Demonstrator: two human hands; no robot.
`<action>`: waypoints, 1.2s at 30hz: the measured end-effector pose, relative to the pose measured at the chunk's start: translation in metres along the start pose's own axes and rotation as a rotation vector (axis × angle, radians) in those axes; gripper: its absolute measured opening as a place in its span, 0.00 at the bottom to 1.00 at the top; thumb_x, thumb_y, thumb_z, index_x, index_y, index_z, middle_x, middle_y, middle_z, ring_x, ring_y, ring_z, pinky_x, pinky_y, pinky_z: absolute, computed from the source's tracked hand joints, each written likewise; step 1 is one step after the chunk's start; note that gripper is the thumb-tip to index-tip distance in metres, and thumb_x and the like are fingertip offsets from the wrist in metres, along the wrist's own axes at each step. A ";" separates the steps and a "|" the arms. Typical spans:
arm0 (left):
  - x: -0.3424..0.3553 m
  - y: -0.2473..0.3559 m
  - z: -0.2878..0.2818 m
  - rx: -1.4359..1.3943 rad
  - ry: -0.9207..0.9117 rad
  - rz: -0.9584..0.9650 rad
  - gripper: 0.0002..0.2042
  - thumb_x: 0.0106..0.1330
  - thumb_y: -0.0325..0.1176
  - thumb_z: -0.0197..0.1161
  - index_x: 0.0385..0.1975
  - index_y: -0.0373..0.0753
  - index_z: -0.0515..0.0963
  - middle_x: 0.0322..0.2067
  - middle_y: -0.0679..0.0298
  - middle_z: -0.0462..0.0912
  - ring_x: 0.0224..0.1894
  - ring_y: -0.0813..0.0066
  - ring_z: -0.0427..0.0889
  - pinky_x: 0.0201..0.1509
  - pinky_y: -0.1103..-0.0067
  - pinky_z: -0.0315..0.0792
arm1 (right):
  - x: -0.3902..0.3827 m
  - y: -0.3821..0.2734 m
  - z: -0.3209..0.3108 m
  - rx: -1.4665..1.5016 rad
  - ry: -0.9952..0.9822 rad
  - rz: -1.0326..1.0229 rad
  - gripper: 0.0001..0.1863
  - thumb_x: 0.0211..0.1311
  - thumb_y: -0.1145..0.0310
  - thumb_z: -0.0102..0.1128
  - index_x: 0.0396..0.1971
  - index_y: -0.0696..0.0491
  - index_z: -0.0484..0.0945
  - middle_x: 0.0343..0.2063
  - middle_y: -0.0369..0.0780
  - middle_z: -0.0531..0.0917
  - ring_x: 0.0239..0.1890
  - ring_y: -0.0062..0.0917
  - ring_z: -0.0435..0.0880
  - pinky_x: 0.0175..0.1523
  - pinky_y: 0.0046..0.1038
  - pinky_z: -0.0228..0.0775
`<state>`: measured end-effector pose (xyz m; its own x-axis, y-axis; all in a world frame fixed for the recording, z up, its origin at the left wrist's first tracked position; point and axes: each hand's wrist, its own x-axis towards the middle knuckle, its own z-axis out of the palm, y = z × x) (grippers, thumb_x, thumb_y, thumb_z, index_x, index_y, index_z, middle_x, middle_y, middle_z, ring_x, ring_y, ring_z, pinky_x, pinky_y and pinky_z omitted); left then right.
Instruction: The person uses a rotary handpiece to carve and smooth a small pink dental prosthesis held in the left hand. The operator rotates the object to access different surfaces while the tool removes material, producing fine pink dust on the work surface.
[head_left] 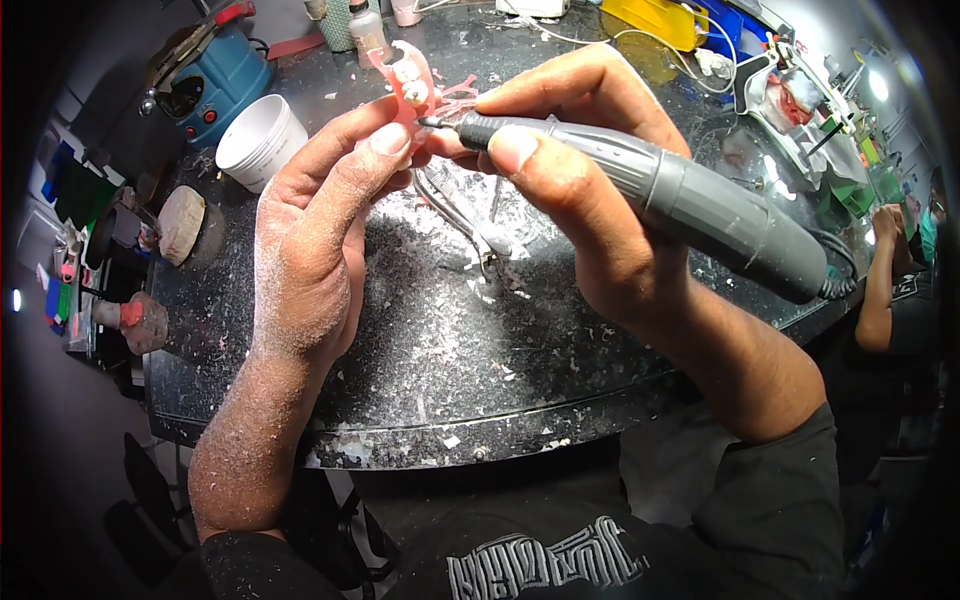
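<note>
My left hand, dusted with pale powder, pinches a pink denture with whitish teeth between thumb and fingers. My right hand is wrapped round a thick grey rotary handpiece, gripping it near its front like a pen. The tip of its bur meets or nearly meets the lower pink part of the denture; contact is hard to tell. Behind the hands lie thin branching pink pieces. Below them on the bench is a metal tool with long curved arms, partly hidden.
Shavings cover the dark bench. To the left stand a white tub, a blue machine and a round plaster block. A bottle and yellow tray sit behind. At right are a metal frame and another person's arm.
</note>
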<state>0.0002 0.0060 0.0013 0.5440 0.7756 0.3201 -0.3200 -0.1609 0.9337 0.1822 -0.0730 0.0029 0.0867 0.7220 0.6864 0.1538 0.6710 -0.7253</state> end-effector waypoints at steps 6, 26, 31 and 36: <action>-0.001 -0.001 -0.003 0.084 0.001 0.018 0.21 0.71 0.35 0.58 0.59 0.31 0.74 0.58 0.52 0.77 0.61 0.66 0.75 0.71 0.65 0.60 | 0.002 -0.003 -0.002 -0.074 -0.036 -0.024 0.13 0.66 0.69 0.56 0.44 0.63 0.73 0.39 0.45 0.83 0.43 0.24 0.84 0.52 0.26 0.75; 0.002 -0.001 0.007 -0.048 -0.001 0.088 0.10 0.68 0.28 0.62 0.47 0.34 0.77 0.44 0.60 0.82 0.50 0.74 0.81 0.62 0.75 0.70 | 0.000 -0.009 -0.001 -0.207 -0.009 -0.028 0.13 0.64 0.69 0.59 0.45 0.60 0.74 0.38 0.41 0.82 0.40 0.20 0.81 0.48 0.23 0.72; 0.002 -0.001 0.007 -0.060 -0.025 0.081 0.10 0.68 0.28 0.63 0.47 0.34 0.77 0.44 0.60 0.83 0.50 0.74 0.82 0.62 0.75 0.70 | 0.000 -0.007 -0.001 -0.261 -0.009 -0.070 0.13 0.64 0.69 0.60 0.45 0.59 0.75 0.39 0.41 0.81 0.41 0.21 0.82 0.49 0.24 0.73; -0.001 0.002 0.012 -0.023 0.006 0.044 0.13 0.67 0.28 0.64 0.50 0.34 0.77 0.46 0.59 0.84 0.51 0.75 0.82 0.62 0.76 0.70 | 0.000 -0.007 -0.001 -0.246 -0.027 -0.047 0.13 0.64 0.69 0.60 0.45 0.59 0.75 0.39 0.41 0.81 0.42 0.21 0.82 0.50 0.24 0.73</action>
<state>0.0081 -0.0021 0.0043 0.5246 0.7715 0.3600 -0.3615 -0.1810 0.9146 0.1825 -0.0781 0.0075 0.0484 0.6976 0.7149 0.3919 0.6450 -0.6560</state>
